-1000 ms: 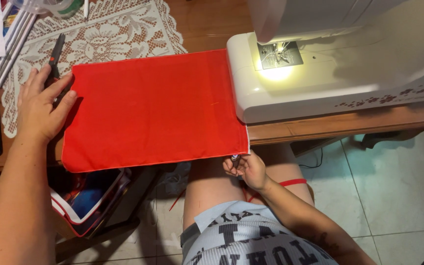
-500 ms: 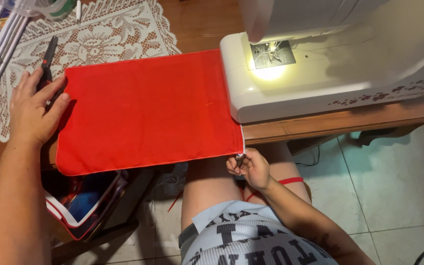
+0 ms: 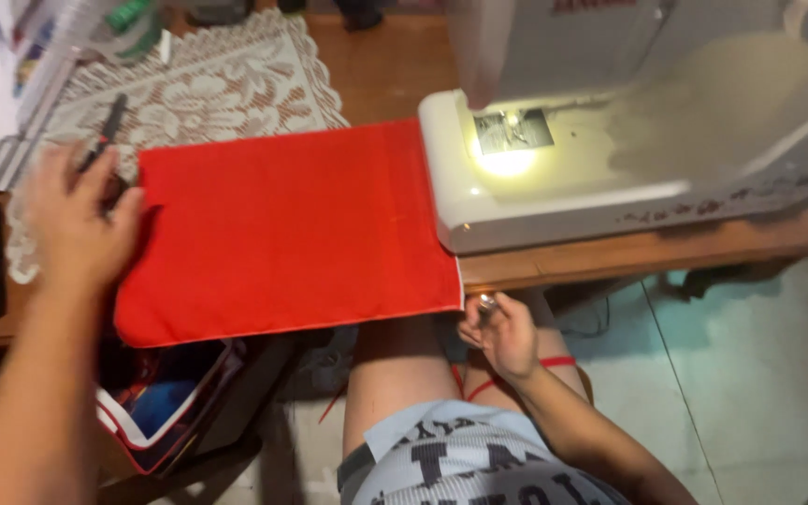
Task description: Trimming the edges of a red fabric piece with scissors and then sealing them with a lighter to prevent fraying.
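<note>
A red fabric panel [image 3: 287,229] lies flat on the wooden table, its right edge against the base of a white sewing machine [image 3: 610,140] whose lamp lights the needle plate. My left hand [image 3: 77,220] presses down on the fabric's left edge, fingers spread. My right hand [image 3: 502,332] sits below the table edge by the fabric's near right corner, fingers pinched on a small shiny metal object that I cannot identify. Red thread or ribbon [image 3: 516,374] trails over my lap.
A white lace doily [image 3: 198,84] covers the table behind the fabric, with black scissors [image 3: 105,131] lying on it near my left hand. A bag with red trim [image 3: 165,421] sits under the table at the left. Tiled floor shows at the right.
The view has drifted, so everything sits lower and further right in frame. My left hand stays on the fabric's left edge and my right hand stays at the near right corner.
</note>
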